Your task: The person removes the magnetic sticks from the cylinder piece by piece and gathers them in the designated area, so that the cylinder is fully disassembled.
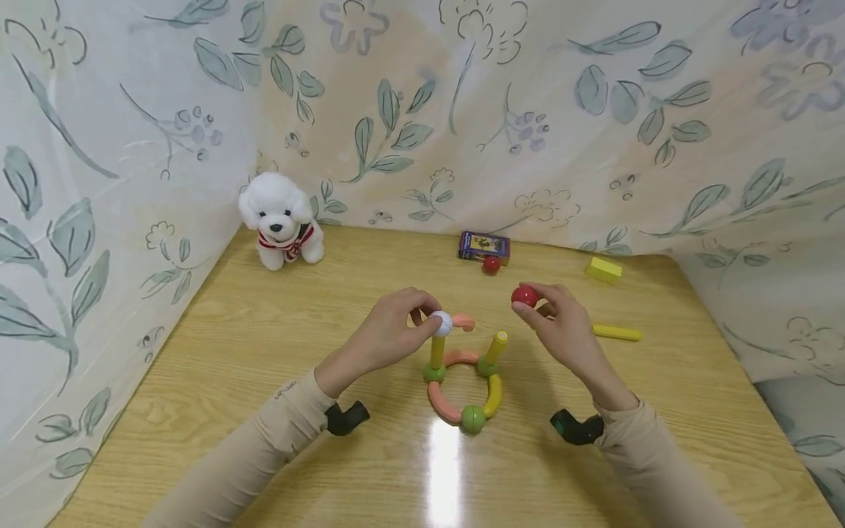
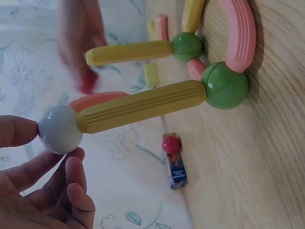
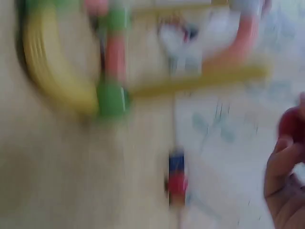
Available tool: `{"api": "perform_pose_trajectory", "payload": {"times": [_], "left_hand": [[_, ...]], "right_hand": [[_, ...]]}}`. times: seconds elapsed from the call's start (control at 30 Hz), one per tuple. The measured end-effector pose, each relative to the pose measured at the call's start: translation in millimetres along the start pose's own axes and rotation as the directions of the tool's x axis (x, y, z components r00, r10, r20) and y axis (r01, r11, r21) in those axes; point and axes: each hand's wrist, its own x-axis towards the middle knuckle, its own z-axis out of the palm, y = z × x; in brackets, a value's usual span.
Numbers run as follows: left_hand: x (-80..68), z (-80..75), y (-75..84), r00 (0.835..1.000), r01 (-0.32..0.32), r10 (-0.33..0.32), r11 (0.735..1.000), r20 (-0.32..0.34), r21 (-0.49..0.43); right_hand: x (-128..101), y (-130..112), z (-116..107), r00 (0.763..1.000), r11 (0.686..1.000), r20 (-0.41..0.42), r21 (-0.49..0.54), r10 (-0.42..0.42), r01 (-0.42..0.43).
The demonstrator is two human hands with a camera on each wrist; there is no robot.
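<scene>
While a ring of curved pink and yellow pieces (image 1: 455,400) joined by green balls (image 1: 472,419) lies flat on the wooden table (image 1: 264,345), the left hand (image 1: 389,334) pinches a white ball (image 1: 441,323) seated on top of an upright yellow stick (image 1: 437,352) rising from that ring. Just beside it, the right hand (image 1: 561,330) grips a red ball (image 1: 524,296) in its fingertips, above a second yellow stick (image 1: 495,348). Farther back lie a small blue box (image 1: 484,246), a yellow block (image 1: 604,270) and a white plush dog (image 1: 282,218).

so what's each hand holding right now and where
The left hand pinches the white ball atop a yellow post; the right hand holds a red ball at its fingertips.
</scene>
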Motion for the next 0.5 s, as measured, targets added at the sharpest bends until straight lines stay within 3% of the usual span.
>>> {"api": "perform_pose_trajectory", "payload": {"times": [0.1,0.17,0.33,0.5], "left_hand": [[-0.2,-3.0,1.1,1.0,0.011,-0.011,1.0,0.004,-0.008],[-1.9,-3.2,1.5,1.0,0.016,-0.016,1.0,0.009,-0.021],[-6.0,0.2,1.3,1.0,0.009,-0.009,0.999,0.008,-0.049],[-5.8,-2.2,2.5,1.0,0.007,-0.007,0.999,0.004,-0.047]], "right_hand": [[33,20,-4,0.999,0.973,-0.033,-0.228,-0.019,0.011],[52,36,-2,1.0,0.954,-0.01,-0.299,-0.012,0.008],[80,61,11,0.996,0.929,0.03,-0.363,0.08,-0.064],[97,66,17,0.992,0.925,-0.001,-0.363,0.123,-0.115]]}}
